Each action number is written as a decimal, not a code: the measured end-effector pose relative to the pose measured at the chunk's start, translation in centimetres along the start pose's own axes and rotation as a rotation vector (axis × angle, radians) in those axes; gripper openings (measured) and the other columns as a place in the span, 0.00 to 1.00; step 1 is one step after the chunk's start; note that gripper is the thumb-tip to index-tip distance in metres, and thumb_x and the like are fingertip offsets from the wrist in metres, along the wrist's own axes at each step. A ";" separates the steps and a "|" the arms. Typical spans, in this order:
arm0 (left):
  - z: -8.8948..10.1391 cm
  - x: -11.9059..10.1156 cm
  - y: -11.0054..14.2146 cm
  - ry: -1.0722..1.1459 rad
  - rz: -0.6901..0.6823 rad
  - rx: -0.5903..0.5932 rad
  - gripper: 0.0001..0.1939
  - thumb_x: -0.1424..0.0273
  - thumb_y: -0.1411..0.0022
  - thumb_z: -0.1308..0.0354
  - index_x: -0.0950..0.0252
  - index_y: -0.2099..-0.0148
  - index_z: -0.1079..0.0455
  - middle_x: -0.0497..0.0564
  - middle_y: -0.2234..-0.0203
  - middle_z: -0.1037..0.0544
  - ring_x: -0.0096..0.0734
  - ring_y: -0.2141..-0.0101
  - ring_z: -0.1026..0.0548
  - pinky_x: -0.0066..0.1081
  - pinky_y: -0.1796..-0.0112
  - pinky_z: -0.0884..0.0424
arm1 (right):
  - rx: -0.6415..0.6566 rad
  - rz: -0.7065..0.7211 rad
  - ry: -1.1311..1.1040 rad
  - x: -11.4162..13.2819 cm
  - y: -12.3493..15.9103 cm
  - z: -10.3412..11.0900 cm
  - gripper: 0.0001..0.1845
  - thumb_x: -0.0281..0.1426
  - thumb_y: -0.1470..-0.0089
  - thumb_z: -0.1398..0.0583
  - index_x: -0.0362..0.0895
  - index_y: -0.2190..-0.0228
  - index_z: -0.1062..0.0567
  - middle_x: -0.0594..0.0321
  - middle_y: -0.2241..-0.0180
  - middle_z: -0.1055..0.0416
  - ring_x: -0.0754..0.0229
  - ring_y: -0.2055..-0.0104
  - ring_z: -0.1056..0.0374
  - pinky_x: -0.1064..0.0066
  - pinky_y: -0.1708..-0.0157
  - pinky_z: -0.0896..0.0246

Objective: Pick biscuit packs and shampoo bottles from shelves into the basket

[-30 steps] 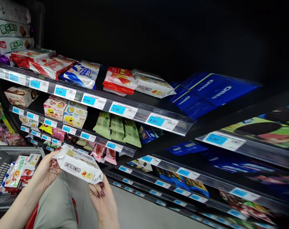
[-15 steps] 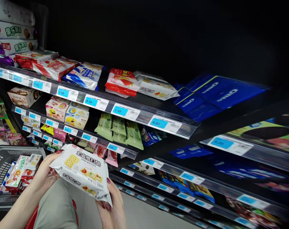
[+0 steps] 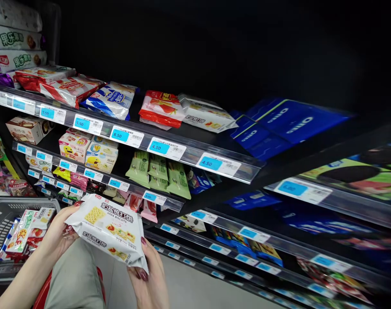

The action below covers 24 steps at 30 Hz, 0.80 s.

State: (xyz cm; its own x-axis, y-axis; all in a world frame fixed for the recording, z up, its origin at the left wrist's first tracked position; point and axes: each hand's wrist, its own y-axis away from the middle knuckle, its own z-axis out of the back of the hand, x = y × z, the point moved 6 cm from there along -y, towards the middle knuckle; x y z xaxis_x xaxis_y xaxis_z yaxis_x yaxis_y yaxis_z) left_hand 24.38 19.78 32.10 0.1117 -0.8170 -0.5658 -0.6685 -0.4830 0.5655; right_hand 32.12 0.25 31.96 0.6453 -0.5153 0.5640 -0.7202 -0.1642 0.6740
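left grip (image 3: 59,231), right grip (image 3: 151,270), biscuit packet (image 3: 108,227) held between

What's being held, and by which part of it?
A white rectangular plastic packet of soda biscuits: left hand grips its left end, right hand its right end.

A white packet of soda biscuits (image 3: 109,229) is held by its two ends in the lower left of the frame. Its broad face is turned upward, with the right end tilted lower. Dark lettering, "SODA BISCUITS" and pictured plain and topped crackers are printed there; the lettering is repeated along the narrow near side. A crimped edge is shown at right.
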 end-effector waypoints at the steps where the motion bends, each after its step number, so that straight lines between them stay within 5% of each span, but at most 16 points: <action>1: 0.0 0.0 0.0 0.012 0.006 -0.006 0.12 0.71 0.62 0.28 0.69 0.76 0.28 0.45 0.86 0.28 0.24 0.84 0.30 0.20 0.84 0.37 | 0.018 0.005 0.008 -0.1 -0.1 0.1 0.23 0.31 0.81 0.27 0.42 0.76 0.27 0.72 0.83 0.31 0.73 0.86 0.44 0.82 0.90 0.55; 7: 0.0 0.2 -0.1 0.049 0.021 -0.007 0.11 0.73 0.62 0.29 0.70 0.75 0.27 0.47 0.85 0.26 0.25 0.83 0.29 0.20 0.83 0.35 | 0.125 0.011 0.001 -0.2 -0.5 -0.1 0.17 0.30 0.71 0.28 0.43 0.77 0.28 0.73 0.83 0.33 0.75 0.87 0.51 0.81 0.90 0.55; 11: -0.5 0.0 -0.3 0.065 0.011 0.040 0.11 0.74 0.58 0.31 0.70 0.79 0.32 0.42 0.90 0.34 0.16 0.89 0.39 0.15 0.89 0.47 | 0.142 -0.031 -0.017 -0.5 -0.6 -0.4 0.22 0.32 0.77 0.26 0.43 0.79 0.30 0.77 0.86 0.41 0.77 0.87 0.55 0.82 0.89 0.56; 15: -1.4 -0.5 -0.6 0.096 0.063 0.026 0.07 0.77 0.52 0.37 0.71 0.77 0.32 0.41 0.90 0.36 0.12 0.91 0.44 0.13 0.91 0.51 | 0.316 -0.121 -0.018 -1.8 -0.7 -1.5 0.24 0.36 0.74 0.25 0.41 0.81 0.33 0.82 0.89 0.52 0.79 0.88 0.63 0.84 0.89 0.62; 20: -1.9 -1.2 -1.0 0.158 0.083 -0.017 0.08 0.80 0.42 0.46 0.73 0.73 0.31 0.46 0.86 0.31 0.12 0.91 0.43 0.12 0.92 0.49 | 0.344 -0.235 -0.197 -3.2 -1.0 -1.7 0.25 0.30 0.74 0.25 0.40 0.82 0.37 0.82 0.88 0.51 0.81 0.88 0.62 0.85 0.88 0.63; 24: -1.8 -1.3 -1.0 0.172 0.082 -0.038 0.12 0.80 0.38 0.50 0.72 0.74 0.32 0.42 0.90 0.36 0.12 0.92 0.43 0.12 0.93 0.48 | 0.346 -0.276 -0.250 -3.5 -1.0 -1.7 0.26 0.28 0.73 0.25 0.40 0.82 0.38 0.81 0.88 0.49 0.81 0.88 0.60 0.85 0.88 0.62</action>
State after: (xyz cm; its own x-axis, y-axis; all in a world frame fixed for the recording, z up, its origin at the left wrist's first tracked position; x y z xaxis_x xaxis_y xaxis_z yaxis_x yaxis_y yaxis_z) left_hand 26.17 20.75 33.35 0.1843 -0.8942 -0.4080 -0.6523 -0.4218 0.6298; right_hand 31.02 3.65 30.09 0.7734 -0.5919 0.2271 -0.6007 -0.5697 0.5608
